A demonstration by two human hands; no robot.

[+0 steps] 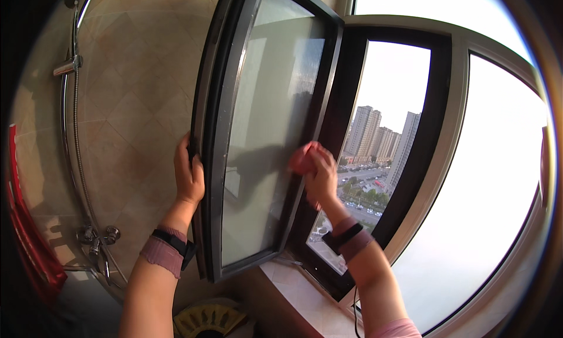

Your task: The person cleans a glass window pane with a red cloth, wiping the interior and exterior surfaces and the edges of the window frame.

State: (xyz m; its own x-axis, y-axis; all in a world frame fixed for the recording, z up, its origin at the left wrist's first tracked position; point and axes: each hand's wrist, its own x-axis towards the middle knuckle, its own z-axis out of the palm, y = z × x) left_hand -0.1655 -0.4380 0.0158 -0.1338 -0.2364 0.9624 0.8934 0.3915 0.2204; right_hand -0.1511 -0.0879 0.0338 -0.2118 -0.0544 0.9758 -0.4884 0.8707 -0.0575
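A dark-framed window sash (267, 133) stands swung inward between my arms. My left hand (190, 171) grips the outer edge of its frame, fingers wrapped behind and partly hidden. In my right hand (321, 177) is a bunched pinkish-red cloth (304, 158), held near the glass beside the hinge-side frame. Motion blurs the cloth slightly, and I cannot tell whether it touches the pane. A shadow of the arm falls across the glass.
To the left, a chrome shower rail with hose (75, 121) and a mixer tap (97, 235) are on the tiled wall (138, 103). Red fabric (29, 238) hangs at far left. Below the window opening runs a tiled sill (299, 288). High-rise buildings (366, 130) show outside.
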